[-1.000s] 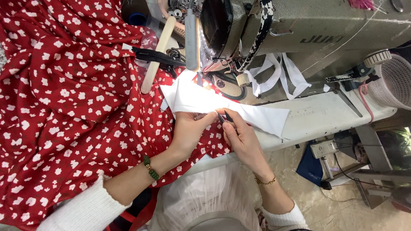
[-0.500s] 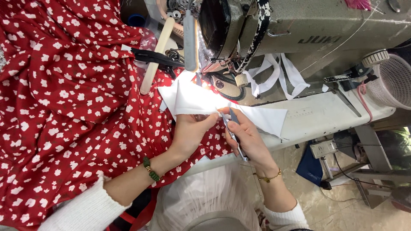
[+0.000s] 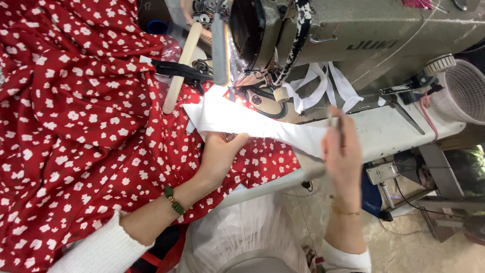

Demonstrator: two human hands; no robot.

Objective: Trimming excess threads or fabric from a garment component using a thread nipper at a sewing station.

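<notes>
A white fabric strip (image 3: 262,124) lies across red fabric with white flowers (image 3: 76,126), under the head of a grey sewing machine (image 3: 323,35). My left hand (image 3: 220,156) pinches the strip's near edge, thumb on top. My right hand (image 3: 343,154) is raised at the strip's right end, over the table edge, closed on a thin dark tool (image 3: 339,129) that looks like thread snips; it is blurred. A green bead bracelet sits on my left wrist, a thin gold one on my right.
A wooden stick (image 3: 178,76) and black scissors (image 3: 177,71) lie on the red fabric left of the needle. White tape strips (image 3: 328,83) hang beside the machine. A pink mesh basket (image 3: 462,91) stands at far right. The white table top (image 3: 384,131) ends near my lap.
My right hand has left the spot beside my left hand and swung right and up with the tool. The left hand stays on the strip's edge.
</notes>
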